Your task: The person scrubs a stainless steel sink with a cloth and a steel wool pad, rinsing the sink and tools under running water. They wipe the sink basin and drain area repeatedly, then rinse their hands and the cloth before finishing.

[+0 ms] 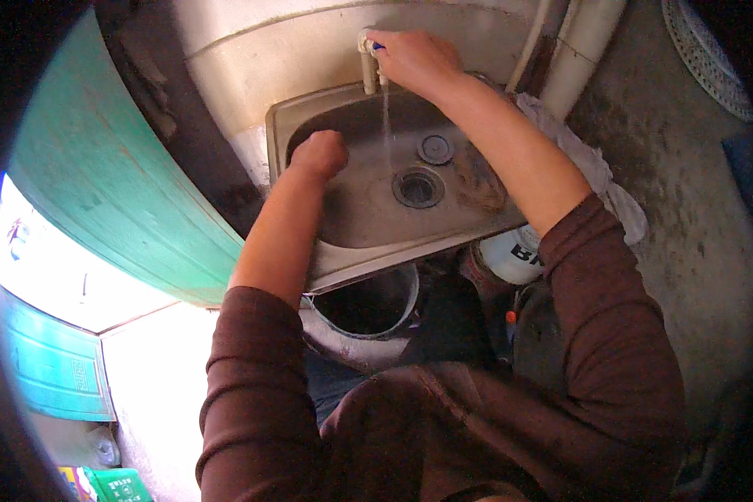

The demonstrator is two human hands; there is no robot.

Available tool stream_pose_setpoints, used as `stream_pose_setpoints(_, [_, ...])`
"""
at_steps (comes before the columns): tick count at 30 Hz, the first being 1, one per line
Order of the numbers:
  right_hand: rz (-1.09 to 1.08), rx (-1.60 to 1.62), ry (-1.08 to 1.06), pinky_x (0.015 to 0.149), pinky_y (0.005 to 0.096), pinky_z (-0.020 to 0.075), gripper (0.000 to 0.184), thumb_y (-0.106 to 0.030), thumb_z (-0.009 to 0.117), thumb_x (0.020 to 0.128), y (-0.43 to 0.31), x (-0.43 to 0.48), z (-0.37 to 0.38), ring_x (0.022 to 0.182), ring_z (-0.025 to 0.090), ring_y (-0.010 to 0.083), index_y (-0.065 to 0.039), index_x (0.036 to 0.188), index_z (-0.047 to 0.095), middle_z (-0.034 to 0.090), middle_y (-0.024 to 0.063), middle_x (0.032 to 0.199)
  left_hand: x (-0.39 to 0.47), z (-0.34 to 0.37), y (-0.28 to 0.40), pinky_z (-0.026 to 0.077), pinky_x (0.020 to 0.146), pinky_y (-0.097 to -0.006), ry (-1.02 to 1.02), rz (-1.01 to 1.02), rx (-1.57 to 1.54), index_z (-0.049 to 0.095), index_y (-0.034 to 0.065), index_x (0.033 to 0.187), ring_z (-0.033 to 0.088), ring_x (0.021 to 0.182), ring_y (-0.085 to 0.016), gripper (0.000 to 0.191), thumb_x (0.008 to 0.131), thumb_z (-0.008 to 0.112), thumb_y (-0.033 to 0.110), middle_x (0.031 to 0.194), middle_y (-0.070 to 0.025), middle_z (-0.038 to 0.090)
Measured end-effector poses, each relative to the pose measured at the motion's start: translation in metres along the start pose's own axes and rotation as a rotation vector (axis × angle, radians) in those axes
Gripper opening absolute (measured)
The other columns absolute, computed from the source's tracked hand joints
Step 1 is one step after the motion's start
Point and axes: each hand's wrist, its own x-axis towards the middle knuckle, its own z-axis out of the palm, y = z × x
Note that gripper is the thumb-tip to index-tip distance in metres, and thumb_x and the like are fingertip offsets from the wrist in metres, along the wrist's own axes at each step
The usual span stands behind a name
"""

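Observation:
My right hand grips the blue handle of a plastic tap on the wall behind the sink. A thin stream of water runs from the spout into a stainless steel sink. Over the sink's left side is my left hand, its fingers curled out of sight, so whether it holds anything is hidden. A round drain strainer sits in the basin floor. Just above and right of it lies a round drain cover. Brownish marks show on the basin near my right forearm.
Under the sink's front edge stands a dark-mouthed bucket. A white container with lettering is beneath the right corner. Pale cloth hangs by the right side. A green door is at left, and a perforated white basket at upper right.

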Motion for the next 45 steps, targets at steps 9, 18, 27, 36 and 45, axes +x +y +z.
stream_pose_setpoints(9, [0.25,0.445,-0.113,0.089,0.0541,0.0526,0.042,-0.035,0.065,0.094,0.001,-0.023,-0.029,0.108,0.066,0.0423,-0.004,0.122,0.063,0.067,0.0286,0.115,0.005,0.002,-0.009,0.05,0.1,-0.049,0.009,0.039,-0.008,0.074,0.0069,0.107,0.063,0.116,-0.04,0.031,0.086,0.056,0.021,0.119,-0.0213,0.069])
stream_pose_setpoints(18, [0.246,-0.315,-0.438,0.081,0.0463,0.0543,0.045,-0.045,0.07,0.086,0.114,-0.161,0.024,0.1,0.07,0.0324,-0.011,0.116,0.064,0.071,0.016,0.102,-0.002,-0.005,-0.001,0.05,0.1,-0.0497,0.028,0.076,-0.019,0.072,0.0075,0.11,0.062,0.116,-0.04,0.032,0.088,0.055,0.021,0.119,-0.0217,0.068])
stream_pose_setpoints(27, [0.153,-0.312,-0.768,0.088,0.0479,0.0534,0.037,-0.028,0.065,0.084,0.162,-0.129,0.066,0.107,0.067,0.0359,-0.01,0.116,0.067,0.072,0.0168,0.109,-0.005,-0.007,-0.005,0.05,0.1,-0.05,-0.007,0.052,-0.049,0.072,0.0089,0.11,0.062,0.116,-0.041,0.032,0.085,0.056,0.02,0.119,-0.0221,0.068])
stream_pose_setpoints(36, [0.527,0.164,-0.43,0.066,0.0447,0.0597,0.046,-0.044,0.062,0.089,0.169,-0.08,-0.001,0.079,0.073,0.0287,0.0,0.102,0.07,0.072,0.0189,0.098,-0.001,-0.005,-0.004,0.05,0.099,-0.0498,-0.007,0.071,-0.048,0.073,0.0073,0.108,0.063,0.115,-0.04,0.031,0.085,0.057,0.021,0.116,-0.0222,0.069])
stream_pose_setpoints(45, [0.894,0.676,-0.269,0.063,0.0437,0.0615,0.069,-0.049,0.076,0.084,0.174,-0.087,0.072,0.081,0.074,0.0284,0.004,0.125,0.061,0.071,0.0202,0.107,-0.007,-0.009,-0.003,0.05,0.1,-0.05,-0.047,0.018,-0.114,0.072,0.006,0.108,0.063,0.115,-0.04,0.031,0.087,0.055,0.022,0.116,-0.0221,0.069])
